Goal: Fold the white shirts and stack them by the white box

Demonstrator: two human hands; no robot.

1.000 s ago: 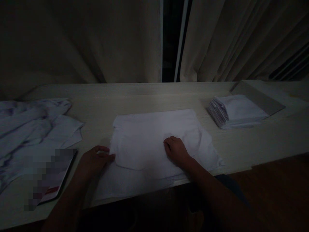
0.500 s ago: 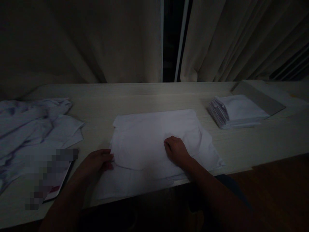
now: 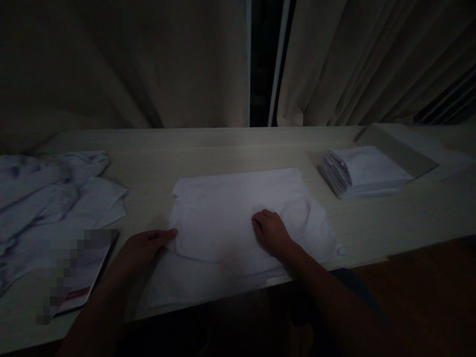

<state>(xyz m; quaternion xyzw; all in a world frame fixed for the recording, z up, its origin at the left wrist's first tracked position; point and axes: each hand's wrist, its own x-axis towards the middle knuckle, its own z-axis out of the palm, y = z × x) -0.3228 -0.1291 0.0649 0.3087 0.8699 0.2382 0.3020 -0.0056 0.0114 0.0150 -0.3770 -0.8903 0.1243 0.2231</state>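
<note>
- Handling white cloth (image 3: 219, 213), middle of the desk (image 3: 208, 151), at near edge.
- Progress: cloth looks partly folded, one layer lying over a wider one; near and right parts stick out, so folding seems unfinished. Folded stack (image 3: 379, 171), far right, looks done; crumpled heap (image 3: 59, 191), left, looks unfolded.
- Look: plain, thin-seeming, mostly flat, far edge fairly straight, rumpled on right.
- Left hand (image 3: 145, 245): grip at cloth's left edge, fingertips touching; pinched or not, can't tell.
- Right hand (image 3: 271, 232): grip loosely curled, resting on cloth right of middle; can't tell if fabric's held.
</note>
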